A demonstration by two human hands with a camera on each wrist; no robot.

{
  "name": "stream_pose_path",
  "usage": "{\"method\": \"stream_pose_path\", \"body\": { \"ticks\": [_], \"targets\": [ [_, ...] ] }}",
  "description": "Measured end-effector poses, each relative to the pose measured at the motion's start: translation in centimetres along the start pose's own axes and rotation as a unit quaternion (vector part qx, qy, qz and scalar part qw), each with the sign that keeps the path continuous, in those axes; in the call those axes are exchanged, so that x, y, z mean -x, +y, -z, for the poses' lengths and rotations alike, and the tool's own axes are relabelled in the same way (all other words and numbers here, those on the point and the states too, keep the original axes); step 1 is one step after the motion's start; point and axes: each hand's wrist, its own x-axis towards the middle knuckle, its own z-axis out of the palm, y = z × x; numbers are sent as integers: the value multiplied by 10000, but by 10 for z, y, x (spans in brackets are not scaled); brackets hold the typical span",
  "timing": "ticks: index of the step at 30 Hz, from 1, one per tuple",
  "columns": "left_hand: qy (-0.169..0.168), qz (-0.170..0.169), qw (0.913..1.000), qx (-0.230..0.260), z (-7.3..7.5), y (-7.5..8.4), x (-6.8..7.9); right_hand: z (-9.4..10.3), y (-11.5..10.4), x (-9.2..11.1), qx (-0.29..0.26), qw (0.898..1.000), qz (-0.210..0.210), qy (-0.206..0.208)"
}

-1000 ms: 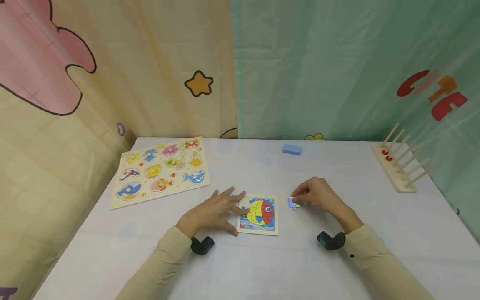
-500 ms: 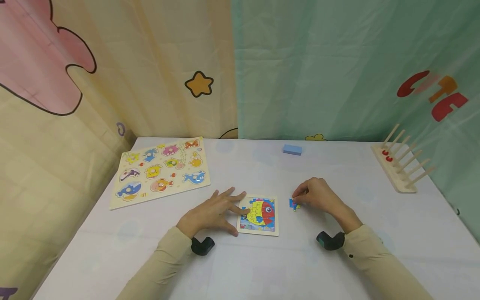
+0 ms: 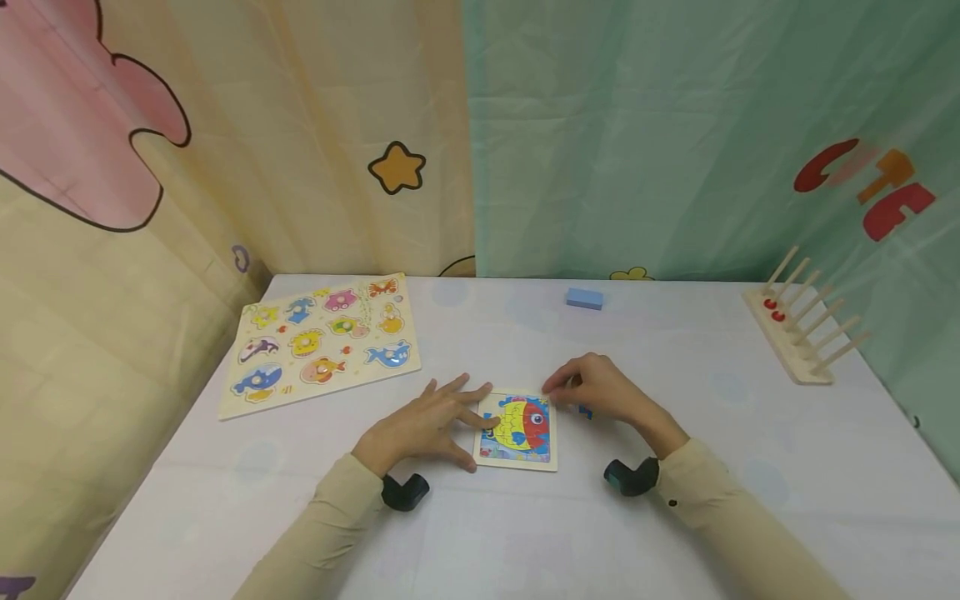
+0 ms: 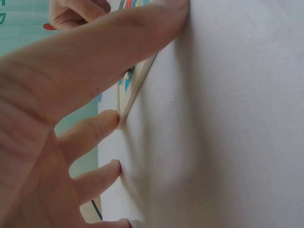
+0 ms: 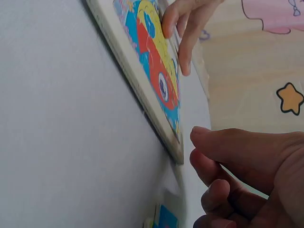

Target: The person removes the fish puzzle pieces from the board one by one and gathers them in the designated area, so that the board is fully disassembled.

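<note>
In the head view, a small jigsaw puzzle (image 3: 514, 429) of a red and yellow fish sits in a pale wooden frame. My left hand (image 3: 420, 425) rests spread at its left side, one finger over the picture and the thumb by the lower left corner. At the upper right corner is my right hand (image 3: 600, 388), fingers loosely curled. In the right wrist view, thumb and forefinger lie close together just off the frame corner, with nothing visible between them. A blue puzzle piece (image 3: 585, 412) lies on the table, partly hidden below the right hand.
A large animal peg puzzle board (image 3: 322, 346) lies at the back left. A blue block (image 3: 584, 299) is near the back edge. On the right stands a wooden peg rack (image 3: 795, 342) with two red beads. Curtains hang behind the white table (image 3: 480, 542).
My right hand has moved left from the loose puzzle piece to the upper right corner of the frame. The blue piece stays on the table. My left hand has not moved.
</note>
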Motion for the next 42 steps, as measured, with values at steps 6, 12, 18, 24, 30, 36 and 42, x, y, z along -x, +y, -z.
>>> {"method": "stream_pose_path", "body": {
  "ticks": [6,12,18,24,30,36,42],
  "targets": [
    [-19,22,10000,-26,0,0,0,-16,-12,-14,-436,9974,389,-429],
    [-25,8,10000,-13,-1,-1,-1,-27,-18,-23,-559,9948,542,-658],
    [-6,-27,10000,-27,-2,-1,-1,-30,-25,-24,-330,9948,527,-812],
    [-7,-33,10000,-42,0,0,-2,-30,-28,-24,-75,9948,567,-848],
    [-16,-9,10000,-34,0,0,-2,-30,-26,-26,8,9954,658,-699],
    [-7,32,10000,-38,0,0,-2,-28,-25,-26,-146,9948,646,-768],
    [0,54,10000,-16,0,-1,-1,-26,-26,-25,-339,9971,298,-617]
  ]
}}
